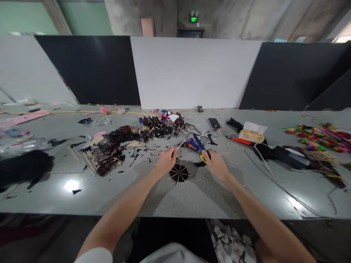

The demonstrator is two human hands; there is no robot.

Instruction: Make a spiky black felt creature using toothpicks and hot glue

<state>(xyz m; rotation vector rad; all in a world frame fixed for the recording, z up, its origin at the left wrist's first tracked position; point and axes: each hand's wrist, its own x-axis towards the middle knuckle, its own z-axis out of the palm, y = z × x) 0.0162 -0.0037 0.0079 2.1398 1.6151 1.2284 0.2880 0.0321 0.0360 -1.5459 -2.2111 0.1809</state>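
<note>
My left hand (166, 159) is closed in a pinch on a thin wooden stick (181, 142) that points up and to the right. My right hand (216, 163) grips a blue glue gun (195, 144), whose orange nozzle end faces left toward the stick. Just below and between both hands, a round black disc (174, 174) lies flat on the table, with several pale sticks spread across it like spokes. The fingertips of my left hand are partly hidden by the hand itself.
Behind my hands lies a cluster of black spoked pieces (159, 128). Dark patterned scraps (105, 159) and loose sticks (89, 162) are on the left. A phone (214, 124), orange-handled tool (241, 141) and white cable (270, 170) lie to the right. Upright panels (192, 73) line the back.
</note>
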